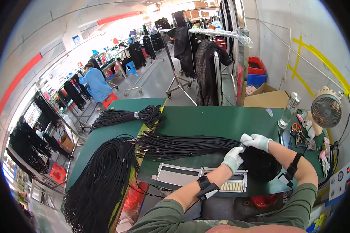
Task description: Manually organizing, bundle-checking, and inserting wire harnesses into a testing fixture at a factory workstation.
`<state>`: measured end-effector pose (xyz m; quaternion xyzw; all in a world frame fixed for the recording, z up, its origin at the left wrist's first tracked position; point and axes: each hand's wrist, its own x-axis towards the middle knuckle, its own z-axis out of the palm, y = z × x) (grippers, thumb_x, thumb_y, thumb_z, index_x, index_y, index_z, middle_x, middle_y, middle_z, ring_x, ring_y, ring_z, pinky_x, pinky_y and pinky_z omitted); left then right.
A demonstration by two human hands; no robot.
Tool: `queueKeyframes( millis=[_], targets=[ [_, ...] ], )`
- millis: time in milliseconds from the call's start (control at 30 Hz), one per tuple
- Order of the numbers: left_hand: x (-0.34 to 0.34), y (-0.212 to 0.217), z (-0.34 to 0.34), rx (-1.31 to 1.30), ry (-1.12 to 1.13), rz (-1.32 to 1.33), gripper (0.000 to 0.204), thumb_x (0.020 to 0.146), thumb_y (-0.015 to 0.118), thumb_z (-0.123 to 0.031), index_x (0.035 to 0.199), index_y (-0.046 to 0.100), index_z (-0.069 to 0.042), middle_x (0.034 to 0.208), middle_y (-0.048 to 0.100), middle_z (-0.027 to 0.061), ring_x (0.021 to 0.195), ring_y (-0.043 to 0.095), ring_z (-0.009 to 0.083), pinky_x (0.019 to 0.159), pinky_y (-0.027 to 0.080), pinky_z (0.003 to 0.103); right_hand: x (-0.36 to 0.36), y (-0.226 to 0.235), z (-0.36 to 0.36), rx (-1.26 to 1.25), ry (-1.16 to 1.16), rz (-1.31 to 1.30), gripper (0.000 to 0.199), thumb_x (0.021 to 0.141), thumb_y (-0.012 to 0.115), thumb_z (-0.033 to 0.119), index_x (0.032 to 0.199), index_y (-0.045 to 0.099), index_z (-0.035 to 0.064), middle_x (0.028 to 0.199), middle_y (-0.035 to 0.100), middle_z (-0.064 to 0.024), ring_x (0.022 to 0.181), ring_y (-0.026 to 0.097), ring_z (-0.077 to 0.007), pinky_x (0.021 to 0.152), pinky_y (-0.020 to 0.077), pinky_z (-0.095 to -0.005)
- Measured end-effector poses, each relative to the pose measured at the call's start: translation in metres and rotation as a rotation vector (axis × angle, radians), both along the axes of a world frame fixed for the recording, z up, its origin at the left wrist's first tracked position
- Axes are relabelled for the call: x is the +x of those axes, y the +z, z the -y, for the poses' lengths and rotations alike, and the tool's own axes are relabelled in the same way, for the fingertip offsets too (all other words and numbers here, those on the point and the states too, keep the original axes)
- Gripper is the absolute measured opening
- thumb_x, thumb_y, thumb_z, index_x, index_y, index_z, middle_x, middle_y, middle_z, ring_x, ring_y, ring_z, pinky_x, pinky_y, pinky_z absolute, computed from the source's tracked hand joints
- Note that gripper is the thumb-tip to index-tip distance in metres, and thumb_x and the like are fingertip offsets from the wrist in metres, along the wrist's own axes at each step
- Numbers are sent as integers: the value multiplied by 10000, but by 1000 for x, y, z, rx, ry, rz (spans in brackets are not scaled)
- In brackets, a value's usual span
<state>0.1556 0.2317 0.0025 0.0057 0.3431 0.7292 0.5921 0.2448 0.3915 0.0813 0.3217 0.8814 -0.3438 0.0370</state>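
Observation:
A long bundle of black cables (190,145) lies across the green table, its metal-tipped ends to the left. Its right end bends into a dark loop (262,165) near the table's front edge. My left hand (233,159), in a white glove, is closed round the bundle just before this loop. Close beside it, my right hand (258,142), gloved too, has its fingers closed on a small white roll (245,138) that looks like tape. The roll is right against the cables; the fingertips are partly hidden. Both wrists carry black straps with small devices.
A second cable bundle (122,116) with a pale band lies at the back left. Loose cables (101,178) hang over the left side. A metal frame (179,173) lies in front. At right are a bottle (289,110), scissors (297,130) and a fan (326,106).

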Motion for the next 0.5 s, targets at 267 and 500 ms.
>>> queueKeyframes(
  millis=[267,500],
  targets=[
    [17,19,12,56,-8,-48,79,846,649,-173,840,577,-141,838,551,-30,762,510,117,662,397,310,12,-37,-27,-524,-263,-109,519,771,695,501,959,698,18,925,652,-63,821,560,-160,780,434,-306],
    [8,3,21,99,29,-19,81,831,667,-171,814,588,-162,769,530,-37,603,407,91,543,324,257,14,-28,-4,-587,-215,-211,490,810,687,466,1030,660,29,942,619,-45,838,554,-147,797,421,-281]
  ],
)
